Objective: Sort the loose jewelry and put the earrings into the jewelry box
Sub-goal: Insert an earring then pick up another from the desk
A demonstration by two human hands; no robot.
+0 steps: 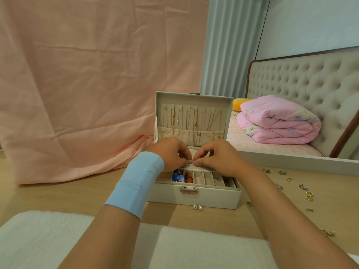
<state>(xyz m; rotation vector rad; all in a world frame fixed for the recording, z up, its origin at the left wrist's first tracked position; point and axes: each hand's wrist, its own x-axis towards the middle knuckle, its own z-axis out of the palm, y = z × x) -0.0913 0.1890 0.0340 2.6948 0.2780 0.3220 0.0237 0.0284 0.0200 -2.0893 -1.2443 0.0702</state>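
Setting: bedroom, wooden counter [58, 193], bed beyond.
Hands: left hand [171, 154] and right hand [215, 156] pinch one small earring [191, 162] together.
Where: above the open jewelry box [194, 197] at mid-counter.
Advice: likely seat the stud slowly; loose jewelry [305, 189] waits rightward.

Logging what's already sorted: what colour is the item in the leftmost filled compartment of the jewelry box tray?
Blue, seen in the head view: the blue item lies in the jewelry box.

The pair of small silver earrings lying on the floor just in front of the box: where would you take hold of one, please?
Pinch one silver earring by its rounded rim from above with fingertips. It lies flat and low on the floor, so only the edges offer purchase, and the jewelry box wall blocks an approach from behind.
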